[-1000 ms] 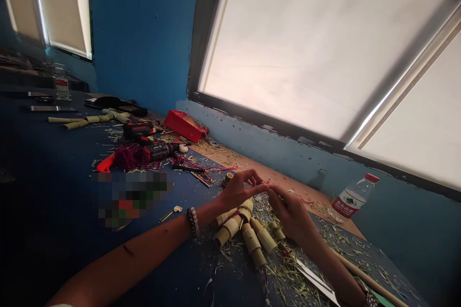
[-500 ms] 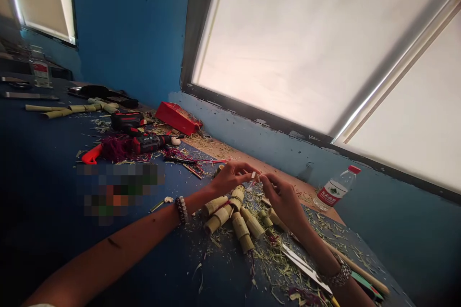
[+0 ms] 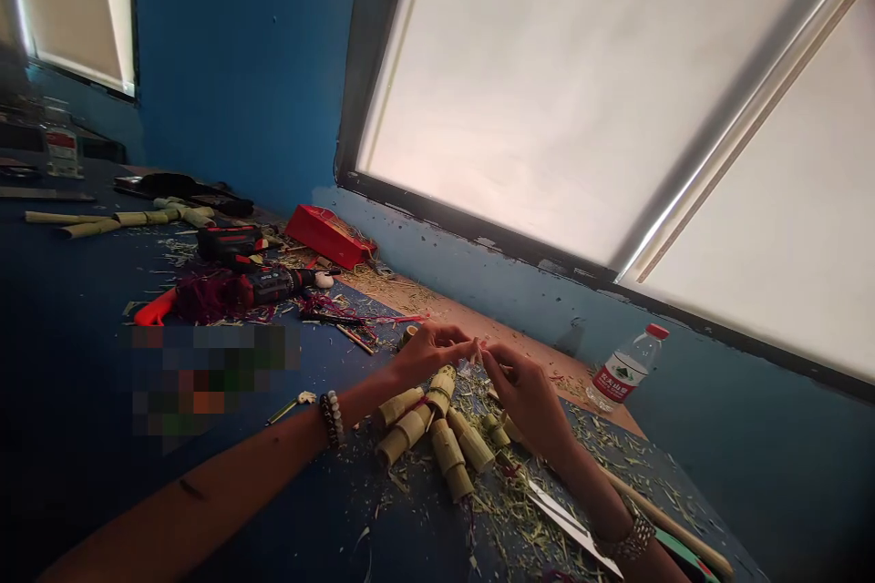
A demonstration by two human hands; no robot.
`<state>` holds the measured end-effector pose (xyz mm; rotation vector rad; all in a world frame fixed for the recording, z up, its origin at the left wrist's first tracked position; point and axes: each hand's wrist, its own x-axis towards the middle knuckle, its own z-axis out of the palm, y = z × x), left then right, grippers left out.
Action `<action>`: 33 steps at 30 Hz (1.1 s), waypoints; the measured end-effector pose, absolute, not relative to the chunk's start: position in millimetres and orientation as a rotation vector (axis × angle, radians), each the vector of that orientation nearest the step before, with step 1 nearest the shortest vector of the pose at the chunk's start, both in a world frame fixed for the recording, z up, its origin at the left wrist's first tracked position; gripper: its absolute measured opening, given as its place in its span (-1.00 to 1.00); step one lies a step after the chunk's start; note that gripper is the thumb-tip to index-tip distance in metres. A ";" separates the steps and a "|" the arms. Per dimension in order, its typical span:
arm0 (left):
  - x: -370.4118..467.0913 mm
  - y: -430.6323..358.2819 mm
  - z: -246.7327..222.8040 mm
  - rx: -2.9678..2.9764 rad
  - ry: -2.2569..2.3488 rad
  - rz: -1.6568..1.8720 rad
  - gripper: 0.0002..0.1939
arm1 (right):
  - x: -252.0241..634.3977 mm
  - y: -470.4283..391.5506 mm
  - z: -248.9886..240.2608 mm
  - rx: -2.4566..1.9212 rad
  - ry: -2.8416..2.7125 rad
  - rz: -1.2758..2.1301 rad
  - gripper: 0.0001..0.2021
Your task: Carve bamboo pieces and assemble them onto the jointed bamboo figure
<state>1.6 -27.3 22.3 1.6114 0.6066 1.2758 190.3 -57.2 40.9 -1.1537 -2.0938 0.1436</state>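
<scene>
My left hand (image 3: 432, 352) and my right hand (image 3: 523, 387) meet fingertip to fingertip above the blue table. Both are pinched on a small pale piece (image 3: 477, 349), too small to name, with a bit of red beside it. Just below them stands a jointed figure of bamboo segments (image 3: 451, 455), its pieces bound together and spread over the table, with purple thread at one lower end. Green and pale shavings (image 3: 506, 510) lie around it. Silver scissors or a blade (image 3: 571, 519) rests under my right forearm.
A red-capped water bottle (image 3: 627, 369) stands at the right by the wall. A black and red power drill (image 3: 273, 284), purple thread (image 3: 205, 294) and an open red box (image 3: 331, 235) lie at the left back. Another bamboo figure (image 3: 129, 219) is farther left.
The view has shifted slightly, so the table items sit a little lower and further left. The fingertips have closed over the pale piece, which shows less now.
</scene>
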 end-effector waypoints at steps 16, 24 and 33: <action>-14.1 -29.6 32.6 1.715 0.634 1.082 -0.55 | 188.9 -63.5 37.8 -1.079 -2.077 -0.524 -0.54; -17.8 -23.4 25.1 1.888 0.552 1.105 -0.66 | 194.5 -63.6 42.3 -0.869 -2.151 -0.156 -0.65; -15.1 -28.6 26.1 2.194 0.673 1.306 -0.81 | 187.7 -68.5 33.4 -0.896 -2.151 -0.159 -0.75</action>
